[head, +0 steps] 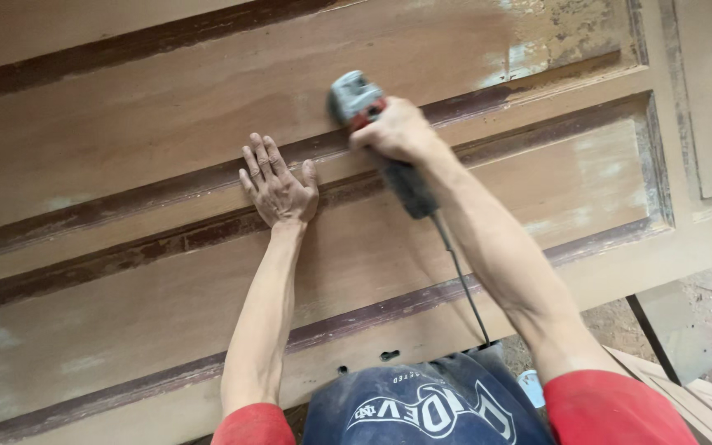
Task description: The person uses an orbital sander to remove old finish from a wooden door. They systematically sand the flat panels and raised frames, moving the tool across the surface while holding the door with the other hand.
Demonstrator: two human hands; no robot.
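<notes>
A large brown wooden panelled door lies flat in front of me, its surface dusty and partly sanded. My left hand rests flat on the rail between two panels, fingers spread. My right hand grips a hand-held power sander or grinder with a grey head, red collar and dark handle. The tool's head sits on the door's moulding just right of my left hand. Its black cord runs back toward my body.
Pale, worn patches show at the door's upper right. Beyond the door's near edge at the right lie a dusty floor and some wooden boards. My blue apron is at the bottom.
</notes>
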